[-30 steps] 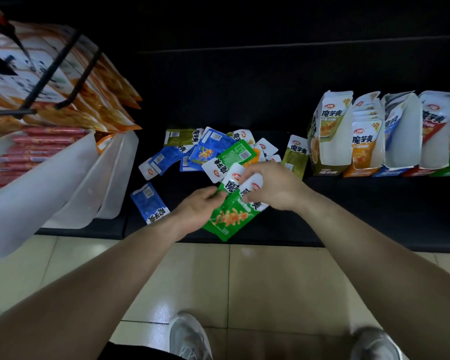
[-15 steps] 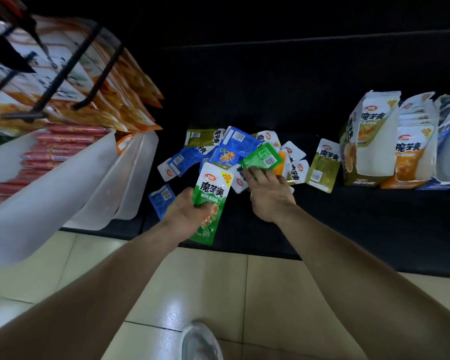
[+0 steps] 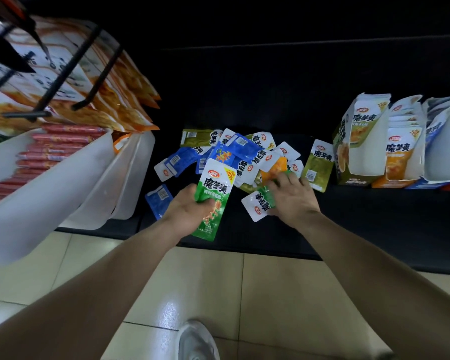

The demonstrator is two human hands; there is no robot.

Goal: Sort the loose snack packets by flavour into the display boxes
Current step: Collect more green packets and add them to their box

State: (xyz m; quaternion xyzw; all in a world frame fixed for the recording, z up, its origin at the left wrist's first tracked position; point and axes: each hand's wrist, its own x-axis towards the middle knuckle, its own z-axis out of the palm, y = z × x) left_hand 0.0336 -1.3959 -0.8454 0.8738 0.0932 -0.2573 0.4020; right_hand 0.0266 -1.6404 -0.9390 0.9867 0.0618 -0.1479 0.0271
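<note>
My left hand (image 3: 190,213) grips a green snack packet (image 3: 213,193), held upright in front of the pile. My right hand (image 3: 292,200) holds a second green packet (image 3: 260,203) whose white end sticks out to the left. Behind both hands lies a heap of loose packets (image 3: 234,154) in blue, olive, orange and white on the dark shelf. One olive packet (image 3: 318,165) lies apart at the right. Display boxes stand at the right: an olive one (image 3: 359,141), an orange one (image 3: 400,157) and a blue one (image 3: 442,141).
White plastic bins (image 3: 96,188) with red sausage sticks (image 3: 52,149) stand at the left, under hanging orange bags (image 3: 94,81) on black hooks. A blue packet (image 3: 158,197) lies alone by the bins. The shelf's front edge (image 3: 244,245) meets a tiled floor; my shoe (image 3: 198,341) is below.
My right hand has drawn back from the pile toward the shelf front and now grips a green packet. My left hand keeps its green packet upright, barely moved.
</note>
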